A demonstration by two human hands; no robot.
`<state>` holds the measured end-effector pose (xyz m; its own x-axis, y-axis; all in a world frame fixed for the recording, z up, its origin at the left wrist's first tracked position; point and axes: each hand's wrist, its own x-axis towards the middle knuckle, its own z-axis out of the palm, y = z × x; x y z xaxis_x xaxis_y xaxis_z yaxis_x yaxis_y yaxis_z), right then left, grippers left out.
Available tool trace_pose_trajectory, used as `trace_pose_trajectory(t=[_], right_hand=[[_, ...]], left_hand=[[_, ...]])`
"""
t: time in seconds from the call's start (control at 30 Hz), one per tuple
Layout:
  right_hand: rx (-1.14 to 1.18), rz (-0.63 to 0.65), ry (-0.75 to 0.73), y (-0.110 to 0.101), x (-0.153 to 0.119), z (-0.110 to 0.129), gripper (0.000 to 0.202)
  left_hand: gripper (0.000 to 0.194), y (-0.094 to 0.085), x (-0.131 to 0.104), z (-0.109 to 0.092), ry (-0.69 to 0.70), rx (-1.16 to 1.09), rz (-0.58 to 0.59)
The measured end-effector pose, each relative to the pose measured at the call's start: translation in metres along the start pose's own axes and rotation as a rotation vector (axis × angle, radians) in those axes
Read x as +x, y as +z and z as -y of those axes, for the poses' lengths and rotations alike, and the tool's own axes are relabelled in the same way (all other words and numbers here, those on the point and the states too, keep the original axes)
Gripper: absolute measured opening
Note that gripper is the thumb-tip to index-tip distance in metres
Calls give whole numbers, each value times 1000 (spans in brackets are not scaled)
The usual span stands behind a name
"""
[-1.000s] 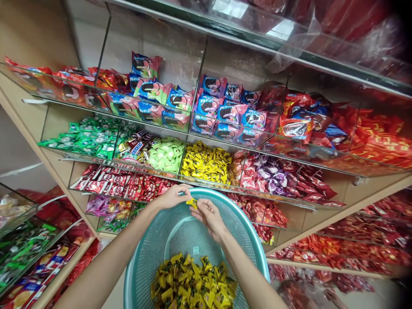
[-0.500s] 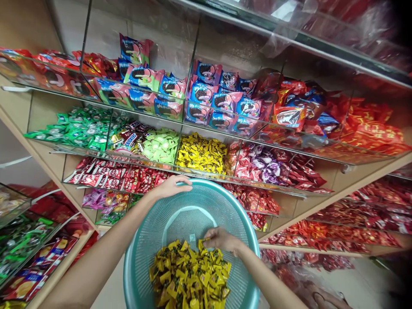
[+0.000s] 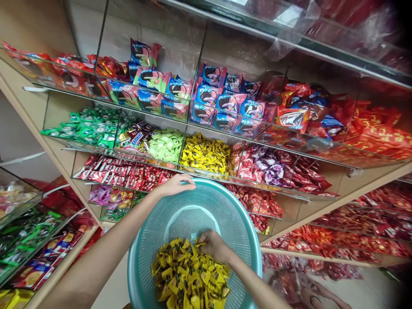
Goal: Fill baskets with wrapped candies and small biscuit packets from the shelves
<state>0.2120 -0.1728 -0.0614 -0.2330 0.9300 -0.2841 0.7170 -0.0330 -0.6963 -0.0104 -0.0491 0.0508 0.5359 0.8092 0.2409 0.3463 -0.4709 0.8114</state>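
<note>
A teal mesh basket [image 3: 246,214] is tilted towards the camera, with a heap of yellow-wrapped candies [image 3: 189,274] in its lower part. My left hand [image 3: 176,184] grips the basket's far rim, its fingers bent over the edge. Inside the basket, my right hand [image 3: 214,245] is at the upper edge of the heap, fingers curled round a yellow candy. Just beyond the basket, similar yellow candies [image 3: 205,153] fill a shelf compartment.
Clear-fronted shelves [image 3: 154,159] hold green, red and purple wrapped sweets. Blue and pink cookie packs [image 3: 222,101] stand on the shelf above. More bins [image 3: 28,244] are at lower left. Another person's hand [image 3: 322,294] shows at lower right, near plastic bags.
My right hand has moved slightly left and deeper into the top of the candy heap. The shelves appear shifted a little to the right. My left hand still holds the rim.
</note>
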Motion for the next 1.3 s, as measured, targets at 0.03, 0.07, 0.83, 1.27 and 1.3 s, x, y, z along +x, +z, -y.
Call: trace_pose_trajectory(t=[0.03, 0.07, 0.83, 1.27, 1.3], right_hand=[[10, -31, -6, -5, 1, 1, 20], [26, -59, -11, -11, 2, 4, 19], [-316, -287, -504, -124, -6, 157, 23], [-690, 53, 79, -185, 126, 166, 56], [-682, 53, 64, -185, 127, 164, 54]], left_hand=[[27, 0, 0, -1, -4, -3, 1], [26, 0, 0, -1, -6, -5, 3], [34, -4, -2, 4, -56, -17, 12], [31, -7, -2, 3, -59, 4, 33], [31, -7, -2, 3, -62, 5, 33]])
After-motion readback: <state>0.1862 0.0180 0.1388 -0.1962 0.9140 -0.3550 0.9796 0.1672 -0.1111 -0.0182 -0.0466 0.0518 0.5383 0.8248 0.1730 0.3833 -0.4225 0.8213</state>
